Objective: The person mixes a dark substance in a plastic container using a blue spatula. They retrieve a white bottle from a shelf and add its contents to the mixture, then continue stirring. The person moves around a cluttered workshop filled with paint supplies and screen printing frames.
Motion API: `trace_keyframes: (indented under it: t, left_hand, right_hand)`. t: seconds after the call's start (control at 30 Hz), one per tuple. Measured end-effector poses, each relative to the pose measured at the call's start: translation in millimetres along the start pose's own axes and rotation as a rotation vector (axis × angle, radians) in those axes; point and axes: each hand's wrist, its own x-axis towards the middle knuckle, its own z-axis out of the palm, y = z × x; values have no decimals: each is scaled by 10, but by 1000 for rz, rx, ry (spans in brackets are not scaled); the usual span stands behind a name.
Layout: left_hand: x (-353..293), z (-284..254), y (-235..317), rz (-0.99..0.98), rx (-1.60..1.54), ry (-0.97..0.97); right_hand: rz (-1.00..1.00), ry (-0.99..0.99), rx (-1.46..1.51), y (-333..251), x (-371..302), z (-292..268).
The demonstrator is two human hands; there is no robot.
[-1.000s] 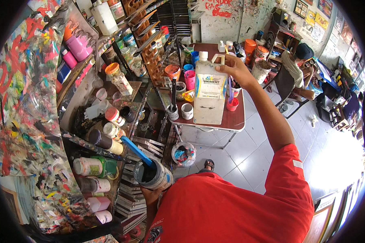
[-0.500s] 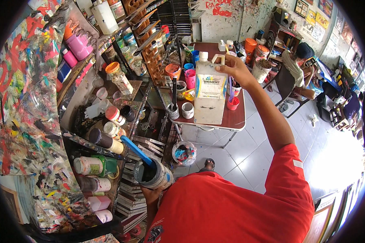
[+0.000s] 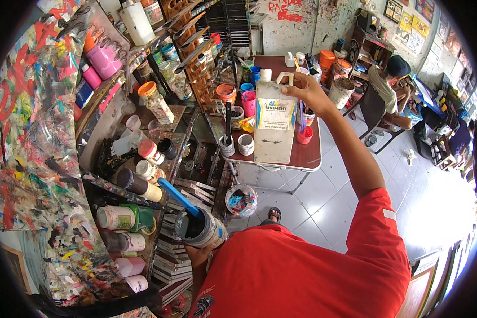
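Observation:
My right hand (image 3: 311,94) is stretched out over the table, its fingers wrapped round the handle of a tall whitish plastic jug (image 3: 274,139). The jug is upright, with a white cap and a printed label; whether its base rests on the table I cannot tell. Low in front of me, my left hand (image 3: 199,255) is closed under and around a grey tub (image 3: 213,233), partly hidden by it. Dark paint (image 3: 195,225) shows inside the tub, and a blue stick (image 3: 176,195) leans out of it.
The folding table (image 3: 311,146) bears paint cups and a black-handled brush in a cup (image 3: 226,144). A clear bin (image 3: 241,201) stands on the floor below. Shelves at left hold several paint bottles (image 3: 123,217). Another person (image 3: 385,93) sits at the far right.
Almost nothing differs. My right hand still holds the jug and my left hand still holds the tub; my foot shows slightly more beside the bin.

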Motion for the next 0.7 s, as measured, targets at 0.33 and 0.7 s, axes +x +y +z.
trace_keyframes:
  t: [0.33,0.7]
  left_hand:
    - [-22,-97,-88,-28,18,20]
    - [7,-91,-54,26,-17,7]
  right_hand:
    - [-6,12,-21,-19,13,112]
    - [-118,224,-960,-312,-149,495]
